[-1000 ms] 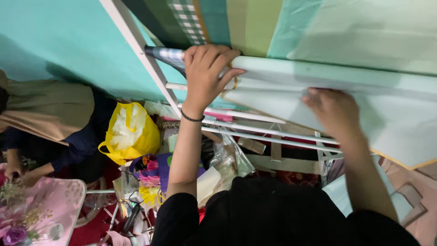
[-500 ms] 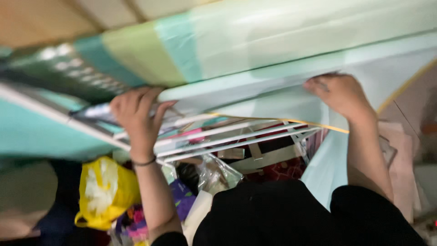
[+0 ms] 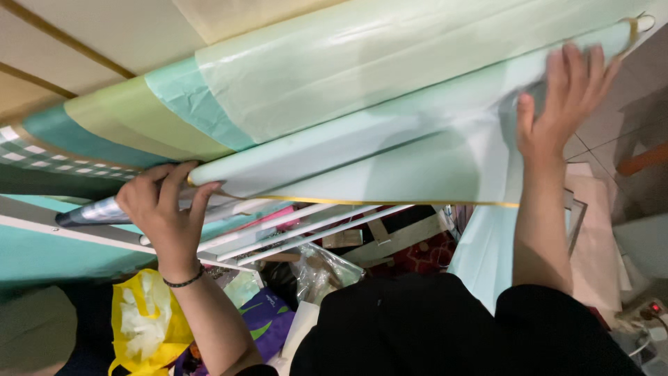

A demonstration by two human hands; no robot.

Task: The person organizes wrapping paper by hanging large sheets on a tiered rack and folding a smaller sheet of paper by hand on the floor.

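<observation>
Our left hand point(image 3: 163, 209) grips the pale green roll point(image 3: 390, 132) — it runs left-near to right-far — our right hand point(image 3: 560, 104) lies open-flat on it.

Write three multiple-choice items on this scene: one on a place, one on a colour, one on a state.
1. Where is the yellow bag?
A. below the left hand
B. beside the right hand
C. on the roll

2. What colour is the roll that the hands work on?
A. red
B. pale mint green
C. black

3. How is the right hand?
A. a fist
B. hidden
C. open, flat on the sheet

Key: 1 A, it lies under the left hand and wrist. 2 B, the wrap is light green. 3 C, fingers spread on the film.
</observation>
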